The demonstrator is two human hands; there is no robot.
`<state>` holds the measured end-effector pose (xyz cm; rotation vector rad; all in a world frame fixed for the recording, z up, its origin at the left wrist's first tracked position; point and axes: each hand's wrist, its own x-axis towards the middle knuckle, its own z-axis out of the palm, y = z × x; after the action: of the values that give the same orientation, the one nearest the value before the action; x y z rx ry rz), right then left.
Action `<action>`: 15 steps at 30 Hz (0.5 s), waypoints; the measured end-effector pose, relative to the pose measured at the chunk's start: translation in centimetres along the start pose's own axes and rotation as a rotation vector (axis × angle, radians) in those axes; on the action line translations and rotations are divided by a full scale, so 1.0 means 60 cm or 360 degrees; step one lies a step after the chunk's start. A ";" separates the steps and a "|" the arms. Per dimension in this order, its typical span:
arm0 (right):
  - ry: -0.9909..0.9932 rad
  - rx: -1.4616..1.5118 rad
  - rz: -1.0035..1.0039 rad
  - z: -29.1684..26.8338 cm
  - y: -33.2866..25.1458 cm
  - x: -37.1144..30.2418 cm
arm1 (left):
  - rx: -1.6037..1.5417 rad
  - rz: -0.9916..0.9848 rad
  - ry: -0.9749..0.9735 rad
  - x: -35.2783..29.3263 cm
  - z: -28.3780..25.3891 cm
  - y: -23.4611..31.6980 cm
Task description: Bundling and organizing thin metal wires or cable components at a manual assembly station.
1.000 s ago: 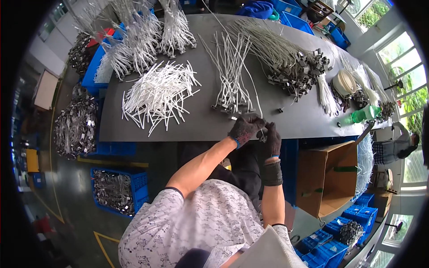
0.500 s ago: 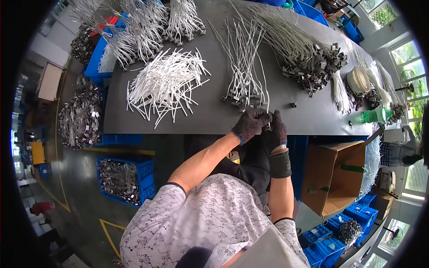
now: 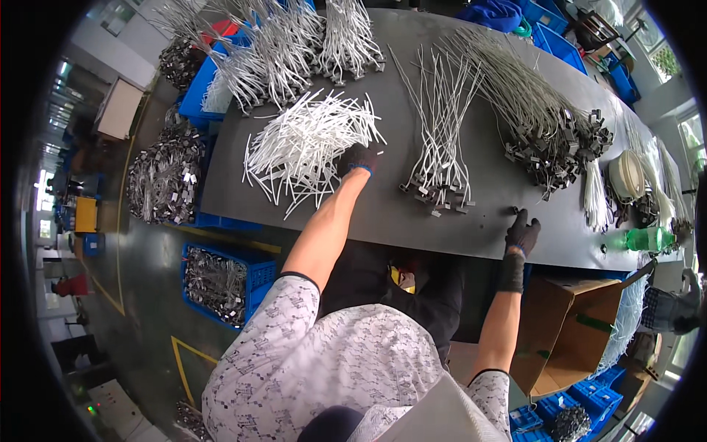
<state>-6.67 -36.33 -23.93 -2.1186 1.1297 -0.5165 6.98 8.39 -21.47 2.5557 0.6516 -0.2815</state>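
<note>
My left hand, in a dark work glove, is at the right edge of a loose pile of thin white tubes. Its fingers are blurred against the pile, so I cannot tell how they are bent. Farther right, my gloved right hand reaches over the table's near edge with fingers stretched out. Their tips are at a small dark clip-like piece. Between the hands lies a bunch of white wires with dark metal-looking ends toward me.
A larger heap of wires with dark ends covers the right of the grey table. Bundled wires stand at the back left. A green bottle lies far right. Below are a cardboard box and a filled blue crate.
My hands, together at the table edge before, have parted: the left went left to the white tubes, the right went right to the small dark piece. The view has shifted too.
</note>
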 end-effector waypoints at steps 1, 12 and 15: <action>-0.0272 0.0003 0.0089 0.014 0.010 0.036 | 0.0016 -0.0003 0.0001 0.005 -0.003 0.002; -0.0167 -0.0741 -0.1855 -0.022 0.004 0.016 | 0.0070 0.0022 -0.0058 0.004 0.043 -0.003; -0.0507 0.0282 -0.0930 -0.065 0.007 -0.042 | 0.0155 0.0229 -0.0054 0.010 0.075 -0.031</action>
<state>-10.71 -35.85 -21.58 -2.2553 0.2668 -0.4896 6.24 7.84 -26.30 2.6687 0.4486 -0.3141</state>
